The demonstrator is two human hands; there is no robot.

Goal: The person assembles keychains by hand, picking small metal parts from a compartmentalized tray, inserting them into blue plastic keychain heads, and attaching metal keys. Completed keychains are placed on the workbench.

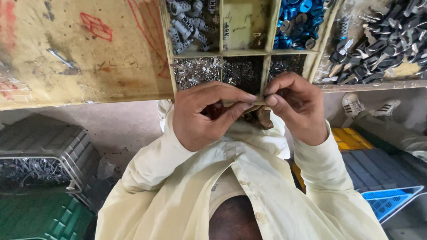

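Pinching a small metal piece (pixel 259 101) between both hands, I hold it at the near edge of the wooden divided tray (pixel 221 52). My left hand (pixel 202 115) has thumb and forefinger closed on its left end, and my right hand (pixel 296 104) clamps the other end, fingers together. I judge the fitting is mid-way; a brown part (pixel 262 118) hangs just below, half hidden. Compartments beyond hold grey cylinders (pixel 184 22), small silvery bits (pixel 195 73) and blue caps (pixel 298 20); black keys (pixel 378 44) lie far right. Crates (pixel 44 146) sit on the left, another person's shoes (pixel 369 106) on the right. Nothing blocks the hands.
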